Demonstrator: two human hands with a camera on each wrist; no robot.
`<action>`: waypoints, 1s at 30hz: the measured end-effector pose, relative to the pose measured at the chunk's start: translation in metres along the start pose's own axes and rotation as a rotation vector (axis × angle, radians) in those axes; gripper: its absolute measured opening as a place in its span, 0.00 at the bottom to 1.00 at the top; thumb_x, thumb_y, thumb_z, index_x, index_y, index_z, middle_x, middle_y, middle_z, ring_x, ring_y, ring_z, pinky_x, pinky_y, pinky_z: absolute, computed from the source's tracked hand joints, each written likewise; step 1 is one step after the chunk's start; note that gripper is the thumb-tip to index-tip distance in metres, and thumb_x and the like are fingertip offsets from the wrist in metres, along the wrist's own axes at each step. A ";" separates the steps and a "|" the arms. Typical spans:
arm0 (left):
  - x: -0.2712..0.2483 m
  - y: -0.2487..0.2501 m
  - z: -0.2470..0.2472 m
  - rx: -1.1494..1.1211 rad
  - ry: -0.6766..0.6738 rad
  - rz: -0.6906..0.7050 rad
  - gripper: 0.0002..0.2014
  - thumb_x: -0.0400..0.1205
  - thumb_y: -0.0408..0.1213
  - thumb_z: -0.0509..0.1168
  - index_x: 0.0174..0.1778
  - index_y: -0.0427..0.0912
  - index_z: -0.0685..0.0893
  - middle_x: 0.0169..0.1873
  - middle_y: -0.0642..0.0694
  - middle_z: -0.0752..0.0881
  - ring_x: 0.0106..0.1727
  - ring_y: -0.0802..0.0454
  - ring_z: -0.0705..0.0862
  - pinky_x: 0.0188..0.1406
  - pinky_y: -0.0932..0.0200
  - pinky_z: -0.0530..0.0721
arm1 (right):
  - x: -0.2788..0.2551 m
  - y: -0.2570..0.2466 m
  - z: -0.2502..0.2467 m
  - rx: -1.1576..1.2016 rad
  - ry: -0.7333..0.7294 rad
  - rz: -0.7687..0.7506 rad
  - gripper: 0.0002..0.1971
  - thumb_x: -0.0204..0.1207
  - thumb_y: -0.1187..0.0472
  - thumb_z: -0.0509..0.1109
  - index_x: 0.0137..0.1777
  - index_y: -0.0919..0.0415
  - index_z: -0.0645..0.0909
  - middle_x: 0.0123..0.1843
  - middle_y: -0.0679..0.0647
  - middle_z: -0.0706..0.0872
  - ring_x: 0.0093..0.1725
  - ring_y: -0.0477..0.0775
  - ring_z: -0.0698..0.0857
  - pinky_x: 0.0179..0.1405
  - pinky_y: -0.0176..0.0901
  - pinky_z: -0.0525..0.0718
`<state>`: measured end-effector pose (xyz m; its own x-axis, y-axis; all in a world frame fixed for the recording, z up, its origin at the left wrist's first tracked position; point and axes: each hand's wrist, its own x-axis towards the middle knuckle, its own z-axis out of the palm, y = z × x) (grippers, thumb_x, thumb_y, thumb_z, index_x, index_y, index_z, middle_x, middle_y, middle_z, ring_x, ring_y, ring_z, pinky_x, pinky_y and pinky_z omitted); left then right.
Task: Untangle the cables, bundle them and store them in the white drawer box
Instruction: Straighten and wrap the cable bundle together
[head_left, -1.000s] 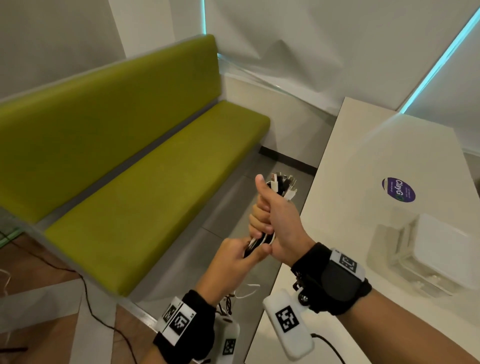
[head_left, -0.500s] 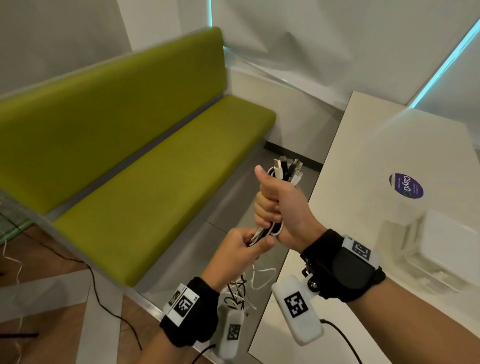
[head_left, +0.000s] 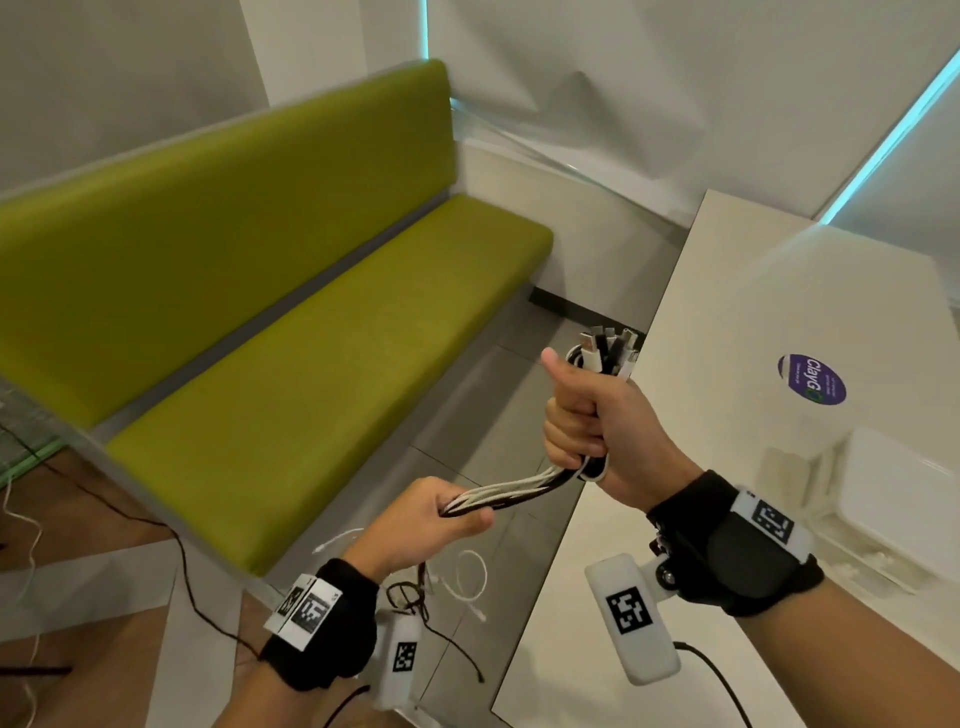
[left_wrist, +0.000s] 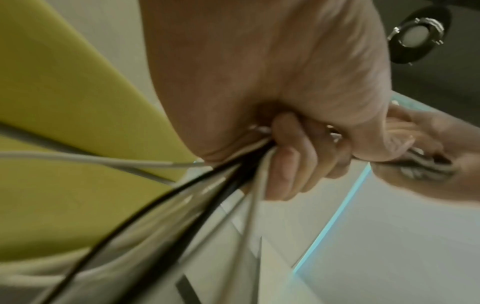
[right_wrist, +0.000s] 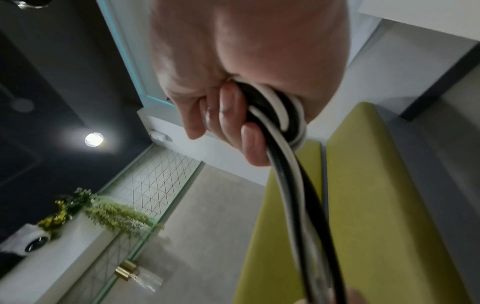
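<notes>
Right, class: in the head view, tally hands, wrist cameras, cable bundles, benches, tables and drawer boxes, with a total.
Hands: 2 (left hand, right hand)
Wrist cameras: 2
Cable bundle: 1
Green bench: 1
Table: 1
White drawer box: 1
Total: 8

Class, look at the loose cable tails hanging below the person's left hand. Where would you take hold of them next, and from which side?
Probably just below the left hand, coming from underneath: there the cables run gathered and parallel, while further down the loose tails splay and loop.

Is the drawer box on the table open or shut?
Cannot tell. The drawer box on the table is blurred in the head view, and neither wrist view shows it.
</notes>
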<state>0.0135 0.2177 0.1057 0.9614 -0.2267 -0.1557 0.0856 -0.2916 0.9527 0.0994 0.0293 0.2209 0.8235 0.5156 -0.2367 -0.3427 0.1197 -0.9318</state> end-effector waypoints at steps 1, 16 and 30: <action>-0.001 0.002 -0.001 -0.031 0.007 0.017 0.43 0.67 0.76 0.65 0.31 0.30 0.72 0.23 0.52 0.62 0.24 0.55 0.59 0.24 0.59 0.56 | 0.000 0.000 0.000 -0.054 0.002 -0.008 0.30 0.77 0.49 0.71 0.27 0.56 0.53 0.19 0.50 0.57 0.16 0.49 0.56 0.19 0.39 0.62; 0.003 0.046 -0.005 0.263 0.055 0.111 0.10 0.75 0.57 0.67 0.28 0.65 0.86 0.20 0.54 0.79 0.22 0.53 0.66 0.22 0.52 0.66 | -0.001 0.036 0.016 -0.760 -0.213 -0.022 0.08 0.77 0.63 0.73 0.38 0.65 0.82 0.32 0.54 0.84 0.32 0.51 0.83 0.37 0.52 0.81; 0.028 0.058 -0.034 0.600 0.265 0.118 0.23 0.62 0.62 0.69 0.18 0.44 0.76 0.16 0.45 0.77 0.20 0.49 0.70 0.18 0.58 0.65 | 0.005 0.025 0.030 -0.650 -0.208 0.100 0.18 0.84 0.48 0.66 0.36 0.58 0.78 0.24 0.54 0.81 0.21 0.47 0.76 0.26 0.36 0.78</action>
<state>0.0540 0.2264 0.1657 0.9937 -0.0751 0.0832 -0.1110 -0.7628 0.6371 0.0811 0.0606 0.2048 0.6761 0.6573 -0.3329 -0.0181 -0.4368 -0.8994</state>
